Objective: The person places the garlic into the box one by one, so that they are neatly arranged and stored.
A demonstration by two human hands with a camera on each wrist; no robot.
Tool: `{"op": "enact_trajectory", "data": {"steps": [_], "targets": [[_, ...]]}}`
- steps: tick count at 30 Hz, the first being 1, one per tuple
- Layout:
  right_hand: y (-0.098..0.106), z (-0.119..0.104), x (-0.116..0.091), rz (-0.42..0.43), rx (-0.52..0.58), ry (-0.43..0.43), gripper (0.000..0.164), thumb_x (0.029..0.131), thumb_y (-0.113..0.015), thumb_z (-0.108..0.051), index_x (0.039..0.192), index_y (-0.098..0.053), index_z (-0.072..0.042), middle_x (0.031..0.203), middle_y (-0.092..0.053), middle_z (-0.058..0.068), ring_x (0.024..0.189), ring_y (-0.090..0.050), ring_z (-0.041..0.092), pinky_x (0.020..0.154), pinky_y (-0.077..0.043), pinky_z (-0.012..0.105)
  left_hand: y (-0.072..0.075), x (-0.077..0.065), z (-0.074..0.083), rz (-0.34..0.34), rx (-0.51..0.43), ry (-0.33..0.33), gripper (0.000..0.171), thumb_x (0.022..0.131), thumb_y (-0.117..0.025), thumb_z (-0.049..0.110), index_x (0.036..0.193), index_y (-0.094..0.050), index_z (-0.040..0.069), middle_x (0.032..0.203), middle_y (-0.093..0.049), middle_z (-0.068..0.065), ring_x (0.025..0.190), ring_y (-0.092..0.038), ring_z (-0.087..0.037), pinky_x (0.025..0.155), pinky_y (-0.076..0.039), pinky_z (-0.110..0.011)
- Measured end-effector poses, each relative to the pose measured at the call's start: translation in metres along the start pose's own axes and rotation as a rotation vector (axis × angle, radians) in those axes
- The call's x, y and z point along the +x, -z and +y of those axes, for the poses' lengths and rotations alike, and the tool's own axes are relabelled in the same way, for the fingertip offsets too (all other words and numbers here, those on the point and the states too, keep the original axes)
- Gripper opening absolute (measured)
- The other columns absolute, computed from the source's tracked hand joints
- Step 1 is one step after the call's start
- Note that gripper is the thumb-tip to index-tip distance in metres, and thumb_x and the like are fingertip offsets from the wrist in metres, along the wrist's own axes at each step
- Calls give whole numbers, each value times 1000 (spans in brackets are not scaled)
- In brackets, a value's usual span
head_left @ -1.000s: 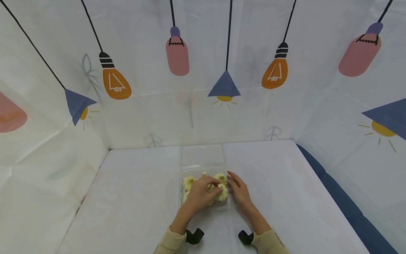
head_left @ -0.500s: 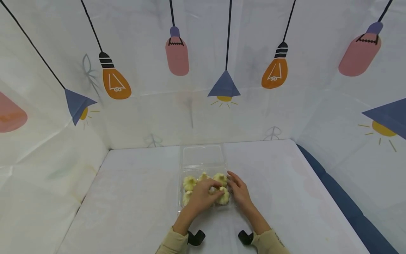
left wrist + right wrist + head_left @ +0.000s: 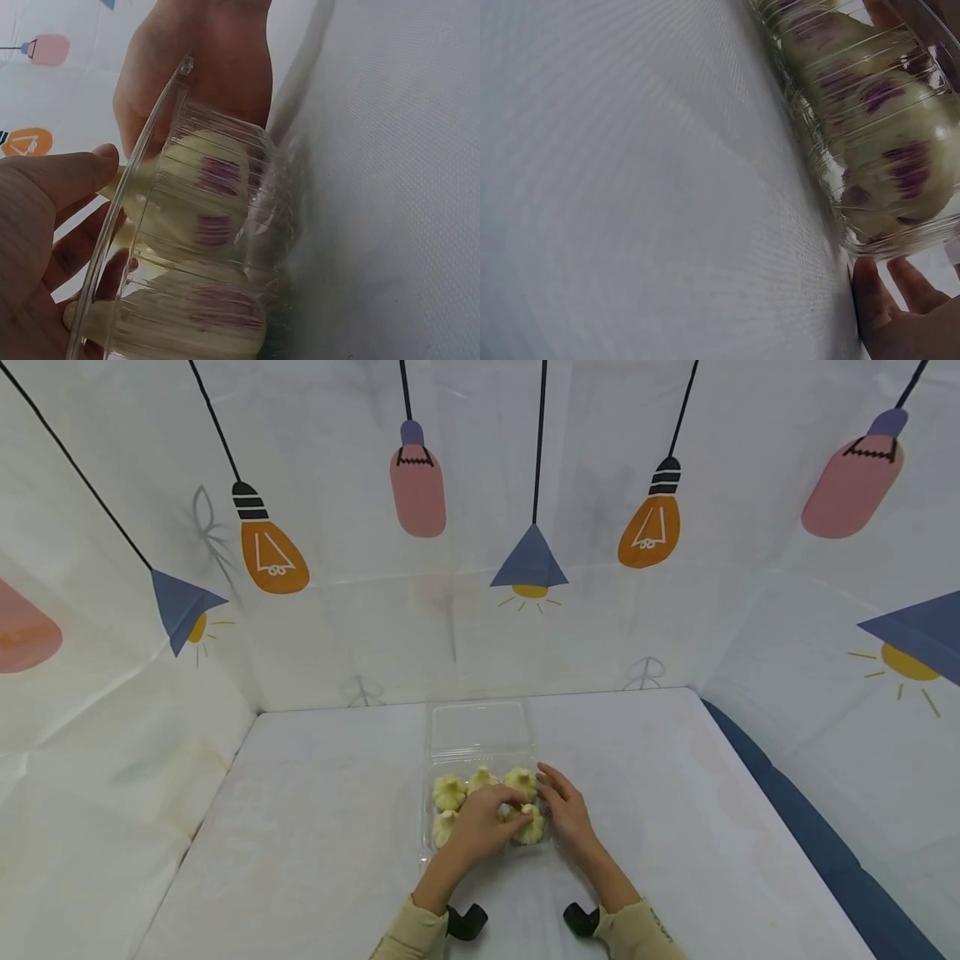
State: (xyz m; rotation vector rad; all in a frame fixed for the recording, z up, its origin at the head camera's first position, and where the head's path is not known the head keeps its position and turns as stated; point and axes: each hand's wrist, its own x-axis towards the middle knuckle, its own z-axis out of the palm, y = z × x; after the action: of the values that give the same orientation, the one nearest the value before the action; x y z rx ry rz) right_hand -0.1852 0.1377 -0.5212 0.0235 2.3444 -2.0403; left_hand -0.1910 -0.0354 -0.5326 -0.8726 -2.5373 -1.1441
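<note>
Several pale garlic bulbs, one at the back left point(image 3: 449, 792), sit in a clear plastic clamshell box point(image 3: 424, 810) whose lid stands folded back. My left hand point(image 3: 477, 823) reaches over the box, with thumb and finger pinching the stem of the front right garlic bulb point(image 3: 532, 828). In the left wrist view the thumb point(image 3: 94, 169) lies against that stem, and purple streaks show through the box wall. My right hand point(image 3: 572, 818) rests against the box's right side with fingers relaxed. The left hand partly hides the middle bulbs.
The box stands on a white-covered table point(image 3: 337, 827). Behind it rises a white sheet point(image 3: 480, 635) printed with hanging lamps. Black wrist mounts point(image 3: 467, 922) stick out at both sleeves. Dark blue fabric point(image 3: 795, 827) lies beyond the table's right edge.
My left hand has shifted slightly right and toward the front, and the front right garlic bulb has moved with it, lower in the box. The right hand has stayed put.
</note>
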Motion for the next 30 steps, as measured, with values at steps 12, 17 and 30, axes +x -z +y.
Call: {"op": "enact_trajectory", "data": {"steps": [12, 17, 30], "targets": [[0, 20, 9, 2, 18, -24, 42, 102, -46, -9, 144, -44, -2, 139, -47, 27, 118, -52, 42, 101, -36, 55, -2, 0, -1, -8, 5, -1, 17, 83, -79, 23, 96, -73, 14, 90, -69, 9, 85, -60, -6, 78, -46, -25], [0, 36, 16, 27, 14, -21, 41, 102, -49, -14, 143, -49, -11, 139, -50, 21, 121, -51, 35, 98, -40, 48, -2, 0, -1, -13, 16, -1, 18, 82, -79, 23, 97, -74, 13, 90, -69, 9, 85, -60, -7, 78, -46, -25], [0, 32, 13, 14, 6, -8, 41, 102, -48, -12, 143, -48, -9, 138, -50, 22, 121, -52, 36, 96, -40, 48, -3, -1, 0, -38, 18, 20, 18, 83, -79, 22, 97, -74, 14, 90, -69, 10, 85, -60, -7, 77, -46, -24]]}}
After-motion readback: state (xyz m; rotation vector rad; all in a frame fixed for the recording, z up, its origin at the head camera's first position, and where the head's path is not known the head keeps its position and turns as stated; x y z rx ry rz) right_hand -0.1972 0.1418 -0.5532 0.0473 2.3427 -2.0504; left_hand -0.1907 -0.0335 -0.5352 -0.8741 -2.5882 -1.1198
